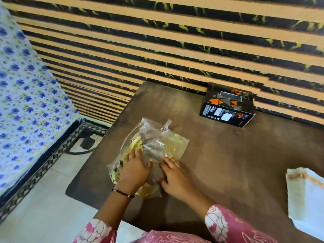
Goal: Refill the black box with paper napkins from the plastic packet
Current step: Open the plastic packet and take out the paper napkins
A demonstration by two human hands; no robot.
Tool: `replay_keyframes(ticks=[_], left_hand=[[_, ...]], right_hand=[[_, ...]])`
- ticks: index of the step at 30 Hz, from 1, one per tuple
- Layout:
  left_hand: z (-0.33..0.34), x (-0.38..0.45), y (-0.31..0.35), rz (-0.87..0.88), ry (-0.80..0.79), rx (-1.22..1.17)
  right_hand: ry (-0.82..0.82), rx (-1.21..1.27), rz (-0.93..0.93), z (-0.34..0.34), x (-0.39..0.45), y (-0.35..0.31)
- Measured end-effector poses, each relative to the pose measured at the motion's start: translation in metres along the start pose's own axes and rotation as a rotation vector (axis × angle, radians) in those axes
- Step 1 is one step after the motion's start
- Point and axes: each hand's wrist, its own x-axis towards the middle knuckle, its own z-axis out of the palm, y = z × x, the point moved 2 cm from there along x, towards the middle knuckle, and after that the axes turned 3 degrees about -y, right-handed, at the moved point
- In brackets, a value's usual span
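Napkins are not clearly separable through the crinkled film, yet the plastic packet point(154, 151) holds a flat greyish stack with yellow printed patches showing at its left and right parts. Nearest the camera, pink floral sleeves point(226, 223) lead to both hands, which lie on the packet's near end. The left hand point(134, 170), a thin bracelet point(123, 193) at its wrist, lies palm-down with fingers spread and flat on the packet's left half, pressing rather than gripping. The right hand point(175, 178) sits just beside it on the right half, fingers extended and slightly curled onto the film; whether they pinch the plastic cannot be told. The packet lies flat on the brown table point(236, 163), its long axis running from the person away toward the striped wall point(175, 41), tilted slightly right, with a small twisted plastic tab at its far end. Right of the packet, at the table's edge, lies a folded white cloth point(306, 199). Beyond the packet and to its right, well apart from it, the black box point(228, 106) with orange triangles stands against the wall; a slot shows in its top, its contents unseen.
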Motion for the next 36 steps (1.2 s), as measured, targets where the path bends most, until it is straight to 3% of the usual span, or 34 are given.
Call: replay_keyframes(ticks=[2,6,12,16,19,23,28,32,36], left_hand=[[-0.001,0.001,-0.008,0.031,-0.023,0.120],[0.002,0.006,-0.030,0.028,-0.080,0.001],[-0.003,0.012,-0.038,-0.027,-0.017,-0.022],[-0.004,0.013,-0.035,-0.068,-0.011,0.023],[-0.005,0.006,-0.020,-0.022,0.058,0.011],[-0.008,-0.001,0.022,0.147,0.138,-0.058],[0.002,-0.005,0.099,0.326,0.110,-0.296],[0.014,0.011,0.149,0.321,0.043,-0.493],[0.022,0.045,0.204,0.332,-0.062,-0.527]], right_hand=[[-0.071,-0.055,0.008,0.000,0.013,-0.002],[-0.110,-0.072,0.026,-0.007,0.038,0.002],[0.103,-0.010,0.015,-0.021,0.027,-0.010],[0.039,0.067,-0.076,-0.012,0.001,-0.009],[0.091,0.092,-0.063,-0.004,-0.013,0.005],[0.189,0.276,0.114,-0.016,-0.033,0.041],[0.285,0.261,0.413,-0.055,-0.061,0.104],[0.317,0.507,0.715,-0.107,-0.083,0.164],[0.376,0.584,0.781,-0.154,-0.086,0.202]])
